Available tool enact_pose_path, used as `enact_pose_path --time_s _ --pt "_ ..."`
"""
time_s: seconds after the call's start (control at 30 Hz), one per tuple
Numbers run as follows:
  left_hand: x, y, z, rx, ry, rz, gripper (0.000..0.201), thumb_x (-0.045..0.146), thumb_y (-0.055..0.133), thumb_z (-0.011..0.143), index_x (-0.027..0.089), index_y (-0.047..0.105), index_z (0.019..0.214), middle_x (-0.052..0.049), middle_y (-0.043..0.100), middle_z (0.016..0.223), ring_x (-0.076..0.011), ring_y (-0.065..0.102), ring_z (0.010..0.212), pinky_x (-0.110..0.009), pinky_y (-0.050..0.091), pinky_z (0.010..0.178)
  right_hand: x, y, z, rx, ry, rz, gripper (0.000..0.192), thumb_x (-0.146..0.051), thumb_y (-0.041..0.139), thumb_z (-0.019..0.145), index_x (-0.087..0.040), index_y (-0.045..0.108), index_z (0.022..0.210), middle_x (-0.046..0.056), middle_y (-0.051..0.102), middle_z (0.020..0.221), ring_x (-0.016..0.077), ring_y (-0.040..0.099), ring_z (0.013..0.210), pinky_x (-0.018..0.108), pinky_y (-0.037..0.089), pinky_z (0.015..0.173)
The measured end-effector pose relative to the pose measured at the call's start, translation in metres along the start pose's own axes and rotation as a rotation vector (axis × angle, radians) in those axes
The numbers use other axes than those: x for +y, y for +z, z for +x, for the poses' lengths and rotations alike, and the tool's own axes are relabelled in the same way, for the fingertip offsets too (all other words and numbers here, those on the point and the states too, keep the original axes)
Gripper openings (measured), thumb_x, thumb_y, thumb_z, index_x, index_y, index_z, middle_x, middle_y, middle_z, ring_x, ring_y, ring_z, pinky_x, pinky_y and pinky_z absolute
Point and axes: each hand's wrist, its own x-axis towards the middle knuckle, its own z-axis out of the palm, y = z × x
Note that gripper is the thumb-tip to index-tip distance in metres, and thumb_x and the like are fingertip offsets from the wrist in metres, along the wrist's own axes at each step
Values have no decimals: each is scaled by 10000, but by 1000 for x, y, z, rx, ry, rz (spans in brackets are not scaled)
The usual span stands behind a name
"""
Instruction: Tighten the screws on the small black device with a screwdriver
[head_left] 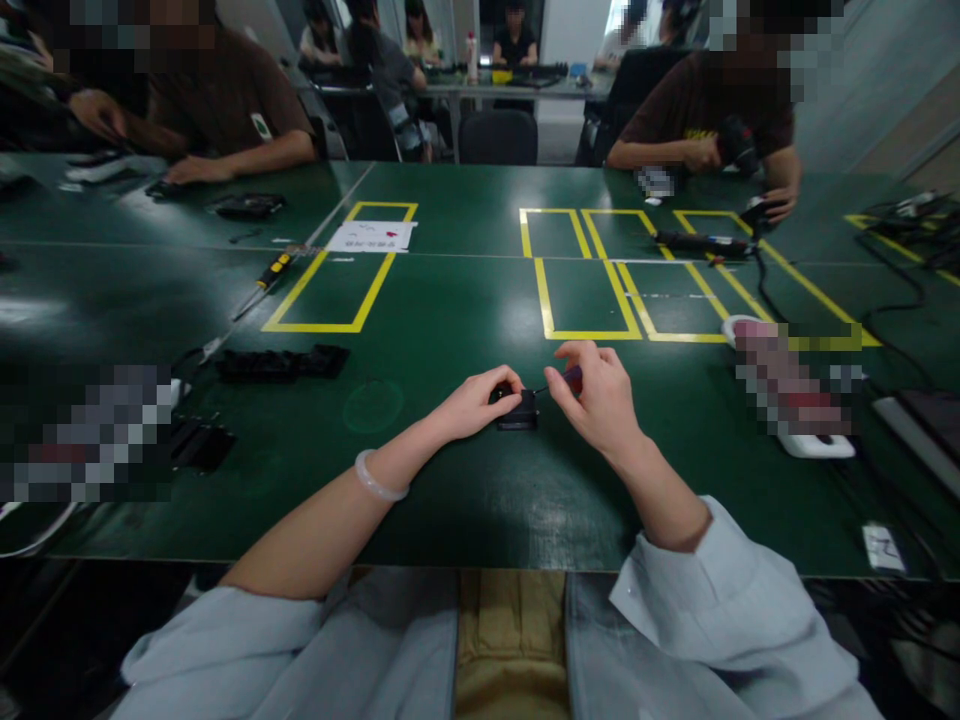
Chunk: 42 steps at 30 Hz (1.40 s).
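One small black part (517, 411) lies on the green table (450, 500), mid-front, between both hands. Left hand (476, 402) rests on its left side, fingers curled onto it, holding it down. Right hand (600, 395) pinches one small screwdriver (571, 378) w/ a dark red handle; thin tip points left and meets the part's top.

Around: 2 black parts (283, 363) (196, 443) to the left, well apart from the hands. 1 yellow-handled screwdriver (264, 281) further left-back. 1 white paper sheet (370, 236) inside a yellow taped box (341, 270); approx 5 more taped boxes to the right. 1 white bracelet (377, 482) on left wrist. 2 other people sit across, w/ their hands on the table; more people at a far table. Nothing blocks the space between the hands.
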Motion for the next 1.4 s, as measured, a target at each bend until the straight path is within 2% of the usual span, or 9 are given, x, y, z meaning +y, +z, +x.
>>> enact_pose_path --time_s 0.47,0.6,0.73,1.0,1.2,1.4 --pt "1 -1 0 -9 -3 -17 159 302 516 914 167 576 973 -22 616 920 -157 580 850 -274 441 787 2 2 -1 -12 -10 -7 147 -330 500 922 -200 529 984 12 594 746 166 515 673 317 415 701" --pt "0 -1 0 -8 2 -26 153 291 515 916 167 580 978 -31 624 951 -160 582 869 -282 445 804 3 3 -1 3 13 4 129 -264 471 914 -208 522 1018 11 584 745 173 514 674 324 422 700" --pt "1 -1 0 -7 -4 -12 152 283 521 912 170 589 987 -27 630 941 -158 585 858 -278 446 793 3 3 -2 9 13 39 199 -215 464 883 -204 500 1079 10 584 758 181 528 693 339 429 719" --pt "-2 1 0 9 -2 -46 128 272 528 903 170 580 960 -34 636 962 -162 593 879 -291 455 826 4 4 -1 39 27 20 159 -347 482 931 -218 522 1015 12 613 777 167 532 671 324 427 706" --pt "-3 1 -1 5 -6 -39 135 272 525 900 171 586 964 -33 634 957 -164 591 879 -291 455 827 2 3 0 66 -24 -35 127 -232 436 928 -199 521 1018 7 596 731 161 521 645 316 432 719" --pt "1 -1 0 -15 -9 -25 162 301 504 912 171 580 972 -39 625 953 -169 583 878 -296 456 819 2 1 0 33 7 -28 157 -245 423 915 -208 519 1033 10 600 739 177 538 666 347 429 748"
